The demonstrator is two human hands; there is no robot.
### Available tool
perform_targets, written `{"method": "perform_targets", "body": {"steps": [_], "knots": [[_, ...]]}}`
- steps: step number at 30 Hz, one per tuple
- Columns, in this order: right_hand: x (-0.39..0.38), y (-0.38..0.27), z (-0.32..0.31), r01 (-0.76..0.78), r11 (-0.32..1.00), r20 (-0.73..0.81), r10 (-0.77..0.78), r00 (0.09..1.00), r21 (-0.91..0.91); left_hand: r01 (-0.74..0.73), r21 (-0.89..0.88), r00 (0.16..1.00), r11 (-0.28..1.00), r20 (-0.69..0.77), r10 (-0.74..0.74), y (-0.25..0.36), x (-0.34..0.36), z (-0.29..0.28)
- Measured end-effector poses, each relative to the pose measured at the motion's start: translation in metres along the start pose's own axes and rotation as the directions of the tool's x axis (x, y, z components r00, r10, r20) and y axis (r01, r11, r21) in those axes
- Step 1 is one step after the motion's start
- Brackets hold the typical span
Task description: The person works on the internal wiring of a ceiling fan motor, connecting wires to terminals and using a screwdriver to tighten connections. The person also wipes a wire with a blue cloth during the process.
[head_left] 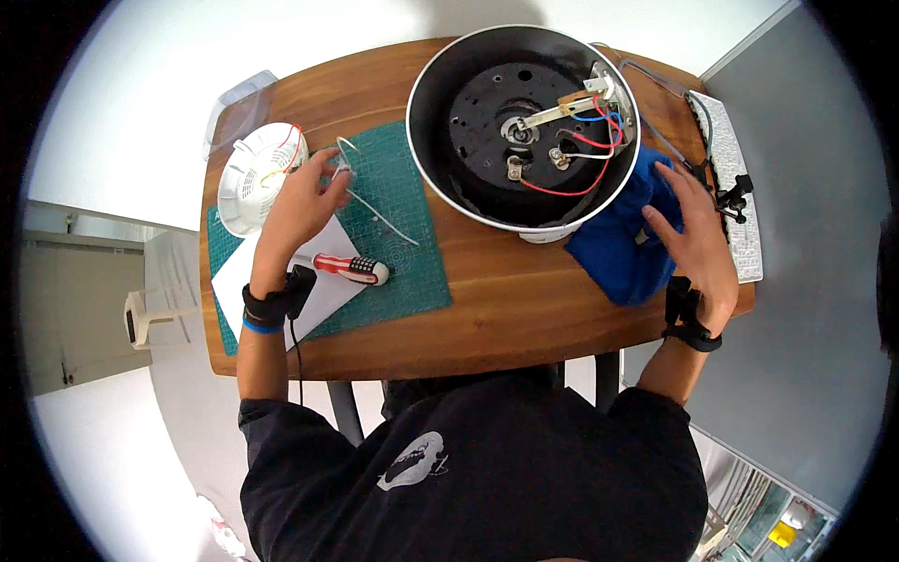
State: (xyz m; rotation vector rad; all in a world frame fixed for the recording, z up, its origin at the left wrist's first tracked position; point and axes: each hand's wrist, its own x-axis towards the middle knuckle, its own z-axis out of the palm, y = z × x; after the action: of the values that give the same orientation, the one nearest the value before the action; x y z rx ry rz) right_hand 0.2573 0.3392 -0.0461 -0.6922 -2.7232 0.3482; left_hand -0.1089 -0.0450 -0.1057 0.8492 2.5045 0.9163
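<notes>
My left hand [302,199] has its thumb and fingers closed around a small pale piece on a white wire [382,218], over the green cutting mat [403,178]. A white slotted plastic cover [245,183] with thin red and yellow wires lies just left of that hand. Below it, a red-and-white screwdriver [348,268] rests on a white sheet of paper [318,304]. My right hand [698,229] is open, thumb and fingers apart, over a blue cloth [609,253]. Between the hands stands a round appliance housing [468,173], dark inside, with red, blue and white wires and metal brackets.
A clear plastic tray [239,112] sits at the table's back left corner. Along the right edge are a white textured block [744,229], a small black clamp-like stand [736,199] and a grey cable [665,140]. A grey partition [805,281] rises beyond the wooden table [506,323].
</notes>
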Motion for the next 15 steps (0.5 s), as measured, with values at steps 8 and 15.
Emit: {"method": "perform_targets", "body": {"steps": [8,15], "knots": [[0.040,-0.047,-0.031,0.171,0.946,-0.288,-0.088,0.954,0.277,-0.082,0.349,0.996,0.933,0.014,0.083,0.016,0.010,-0.018],[0.044,-0.084,-0.025,0.303,0.884,-0.387,-0.156,0.909,0.356,-0.388,0.315,0.894,0.866,-0.101,0.437,0.059,-0.007,-0.035]]}}
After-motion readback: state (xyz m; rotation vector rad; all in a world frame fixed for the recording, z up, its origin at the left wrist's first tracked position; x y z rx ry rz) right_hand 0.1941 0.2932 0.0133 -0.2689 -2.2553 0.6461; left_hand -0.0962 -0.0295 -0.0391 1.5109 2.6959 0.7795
